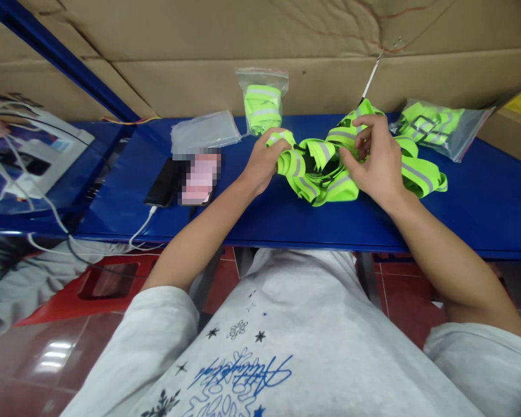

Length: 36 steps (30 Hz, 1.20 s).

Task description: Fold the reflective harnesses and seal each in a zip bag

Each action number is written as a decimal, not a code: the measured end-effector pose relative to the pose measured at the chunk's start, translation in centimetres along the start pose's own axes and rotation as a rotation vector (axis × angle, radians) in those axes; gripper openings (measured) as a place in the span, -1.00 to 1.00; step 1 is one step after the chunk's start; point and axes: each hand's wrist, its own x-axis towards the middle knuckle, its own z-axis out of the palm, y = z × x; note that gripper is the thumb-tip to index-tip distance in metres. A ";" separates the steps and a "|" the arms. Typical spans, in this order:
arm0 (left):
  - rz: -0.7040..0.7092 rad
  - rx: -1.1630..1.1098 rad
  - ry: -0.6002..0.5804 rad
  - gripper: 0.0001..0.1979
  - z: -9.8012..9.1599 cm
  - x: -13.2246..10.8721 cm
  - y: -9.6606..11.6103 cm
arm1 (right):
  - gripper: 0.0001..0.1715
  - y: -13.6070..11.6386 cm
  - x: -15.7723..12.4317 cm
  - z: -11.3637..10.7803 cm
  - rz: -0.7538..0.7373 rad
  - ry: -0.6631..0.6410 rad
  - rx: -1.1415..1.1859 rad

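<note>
The left hand point(264, 161) is closed around a rolled yellow-green strap point(292, 164) with a grey stripe, but some of its fingertips are hidden by the roll, so the full grip cannot be seen. The right hand point(380, 159) is half curled above the loose straps point(336, 188), its thumb close to them; I cannot tell if it pinches any of them. These straps lie in a heap between the two hands and partly under the right one, and they overlap so much that their number and the dark parts in the middle are hard to make out. Just beyond the left hand, a clear bag point(263, 107) contains more straps, blurred by its plastic; beyond the right hand, to its right, lies a similar bag point(434, 124). To the left of the left hand are flat clear bags point(206, 132), a black phone point(162, 182) and another phone point(200, 178), whose screen is covered by blurred squares. All this rests on a blue counter point(473, 202), with a cardboard wall point(191, 35) behind it. Below, far left of the left hand, a red stool point(113, 281) is partly hidden, and a grey trouser leg point(39, 269) is cut off by the edge, above a reddish tiled floor point(65, 347).
</note>
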 end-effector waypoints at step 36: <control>0.645 0.855 -0.165 -0.64 0.2 -3.1 5.5 | -0.27 -1.1 -0.6 0.4 -0.278 -0.041 0.204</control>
